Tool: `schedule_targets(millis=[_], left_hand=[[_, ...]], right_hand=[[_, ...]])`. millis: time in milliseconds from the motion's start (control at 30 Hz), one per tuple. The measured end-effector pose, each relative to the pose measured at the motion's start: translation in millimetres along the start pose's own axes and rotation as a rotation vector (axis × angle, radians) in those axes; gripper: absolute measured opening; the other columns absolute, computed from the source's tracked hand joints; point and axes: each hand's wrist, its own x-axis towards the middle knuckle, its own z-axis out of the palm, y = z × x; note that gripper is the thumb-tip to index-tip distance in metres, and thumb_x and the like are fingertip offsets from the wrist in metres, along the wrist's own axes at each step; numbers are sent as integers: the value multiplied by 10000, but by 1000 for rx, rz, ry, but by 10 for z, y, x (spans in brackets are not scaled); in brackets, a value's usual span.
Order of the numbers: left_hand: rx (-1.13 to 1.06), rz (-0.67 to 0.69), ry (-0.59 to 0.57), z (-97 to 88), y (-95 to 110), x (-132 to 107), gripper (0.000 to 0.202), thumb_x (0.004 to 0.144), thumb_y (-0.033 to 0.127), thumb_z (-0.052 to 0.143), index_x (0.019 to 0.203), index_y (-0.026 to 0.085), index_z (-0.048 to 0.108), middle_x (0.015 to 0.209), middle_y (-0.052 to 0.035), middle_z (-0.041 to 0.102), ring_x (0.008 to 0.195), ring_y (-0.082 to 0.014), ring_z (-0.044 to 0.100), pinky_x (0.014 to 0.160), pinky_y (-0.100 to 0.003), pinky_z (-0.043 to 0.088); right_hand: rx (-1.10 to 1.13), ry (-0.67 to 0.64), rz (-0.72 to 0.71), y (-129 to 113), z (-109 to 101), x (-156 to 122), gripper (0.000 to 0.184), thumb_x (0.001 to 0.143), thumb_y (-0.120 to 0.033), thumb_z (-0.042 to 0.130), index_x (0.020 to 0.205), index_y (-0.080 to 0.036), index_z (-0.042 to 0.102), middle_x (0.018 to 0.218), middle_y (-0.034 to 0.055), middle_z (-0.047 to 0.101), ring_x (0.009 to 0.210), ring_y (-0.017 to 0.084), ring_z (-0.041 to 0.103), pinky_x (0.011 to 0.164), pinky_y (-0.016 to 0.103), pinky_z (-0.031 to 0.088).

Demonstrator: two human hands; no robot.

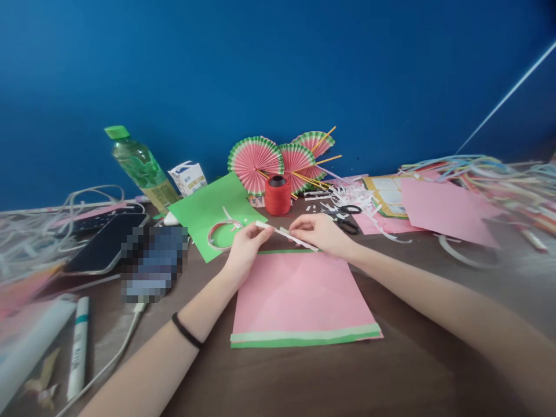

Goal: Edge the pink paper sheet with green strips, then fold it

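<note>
Above the far edge of the pink paper sheet [299, 292], my left hand [244, 249] pinches one end of a narrow white strip [283, 231], perhaps tape, between thumb and finger. My right hand [320, 233] is closed on the same strip farther along, so it stretches slantwise between the two hands. The pink sheet lies flat, with pale and dark green bands along its near edge and a green line at its far edge. Beside my left hand, a roll of tape [209, 237] rests on a green sheet [208, 209].
Pleated watermelon-coloured fans [255, 162] stand behind a red thread spool [278, 200]. Black scissors [346, 225] and white paper scraps [354, 197] lie right of it. Phones [106, 243], a marker [79, 347], a cable and a green bottle [141, 168] occupy the left.
</note>
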Motion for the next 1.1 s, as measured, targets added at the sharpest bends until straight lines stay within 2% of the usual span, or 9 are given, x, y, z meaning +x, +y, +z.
schedule_targets(millis=[133,267,533,833,1100], left_hand=[[-7,-13,-12,0,-10,0,268,616,391,676,693,143,607,698,-14,651,683,-151,579,709,-274,428],[14,-4,26,12,-8,-7,263,612,388,681,665,143,601,663,2,636,635,-129,557,670,-248,412],[7,-6,9,3,-46,0,237,644,363,662,691,138,606,693,-6,638,669,-135,557,680,-245,398],[26,2,38,35,-1,-21,236,630,362,668,660,136,608,644,4,612,622,-117,521,631,-230,372],[29,-1,57,44,-6,-27,262,614,384,671,648,138,590,615,21,585,600,-110,501,627,-230,371]], right_hand=[[46,-41,48,12,7,-8,105,712,-225,556,760,-139,591,689,58,679,611,141,631,532,225,479],[64,-90,55,-13,2,-25,101,716,-206,555,775,-134,595,722,69,690,632,143,644,560,230,500],[125,-89,34,60,6,-5,124,732,-234,560,798,-135,597,731,72,697,624,144,651,559,236,510],[90,-102,60,-21,15,-35,117,721,-208,556,789,-123,597,739,85,696,636,155,654,553,235,507],[111,-108,53,18,26,-18,115,729,-202,547,799,-126,597,746,83,697,635,148,652,552,230,506]])
